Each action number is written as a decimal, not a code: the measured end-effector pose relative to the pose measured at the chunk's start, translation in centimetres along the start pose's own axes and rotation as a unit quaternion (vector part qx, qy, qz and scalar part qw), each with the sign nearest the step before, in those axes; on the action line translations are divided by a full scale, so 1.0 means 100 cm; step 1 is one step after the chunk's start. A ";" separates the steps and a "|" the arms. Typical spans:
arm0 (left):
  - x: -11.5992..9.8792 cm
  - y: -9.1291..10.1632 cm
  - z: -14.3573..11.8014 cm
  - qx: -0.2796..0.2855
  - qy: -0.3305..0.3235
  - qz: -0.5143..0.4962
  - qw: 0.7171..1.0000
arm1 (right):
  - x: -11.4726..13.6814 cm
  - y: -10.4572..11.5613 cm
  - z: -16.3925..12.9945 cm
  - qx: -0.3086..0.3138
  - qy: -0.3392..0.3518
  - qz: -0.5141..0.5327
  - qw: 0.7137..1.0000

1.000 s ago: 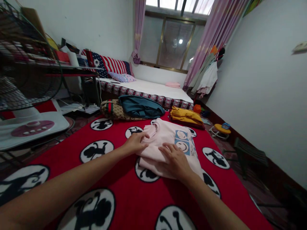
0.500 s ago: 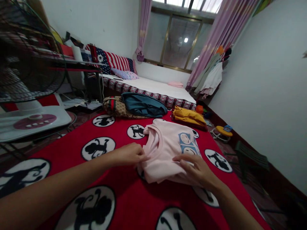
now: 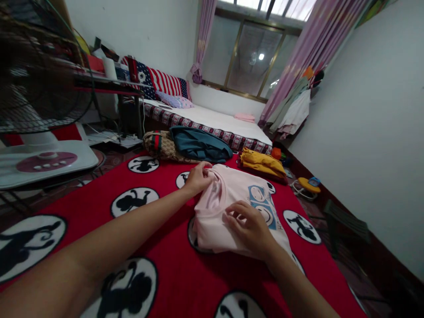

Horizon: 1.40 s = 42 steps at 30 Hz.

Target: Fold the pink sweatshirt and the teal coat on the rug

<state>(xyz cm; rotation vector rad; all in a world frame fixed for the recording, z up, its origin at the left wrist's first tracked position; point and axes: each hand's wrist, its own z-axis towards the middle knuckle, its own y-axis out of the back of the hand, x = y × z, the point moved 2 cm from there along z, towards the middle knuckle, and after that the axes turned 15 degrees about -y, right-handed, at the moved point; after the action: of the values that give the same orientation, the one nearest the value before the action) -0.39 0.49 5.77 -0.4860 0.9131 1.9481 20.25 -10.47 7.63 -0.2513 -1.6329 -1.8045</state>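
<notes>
While the left hand (image 3: pixel 198 177) is pinching the far collar edge of the pink shirt (image 3: pixel 228 207), the right hand (image 3: pixel 250 227) is pressing spread fingers on its near half; the shirt is lying on the red blanket (image 3: pixel 159 221), long axis running away from the person.

The pink shirt (image 3: pixel 232 203) with blue smiley prints lay folded, print up, on the red blanket (image 3: pixel 165 265).
</notes>
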 end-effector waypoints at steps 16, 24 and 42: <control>-0.026 -0.029 0.013 0.230 -0.220 0.153 0.936 | -0.019 0.025 0.052 -0.143 0.036 -0.086 0.985; 0.021 -0.064 0.007 0.334 -0.095 0.244 0.906 | -0.094 -0.008 0.079 -0.039 -0.189 -0.319 0.928; 0.022 -0.015 0.003 0.477 -0.078 0.070 0.873 | 0.028 -0.017 -0.030 0.112 0.135 -0.199 0.964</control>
<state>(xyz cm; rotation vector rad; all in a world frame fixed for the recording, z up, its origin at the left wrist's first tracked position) -0.21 2.46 3.90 0.3216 1.6662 1.3749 18.08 -14.30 7.24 0.4368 -1.7541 -1.8168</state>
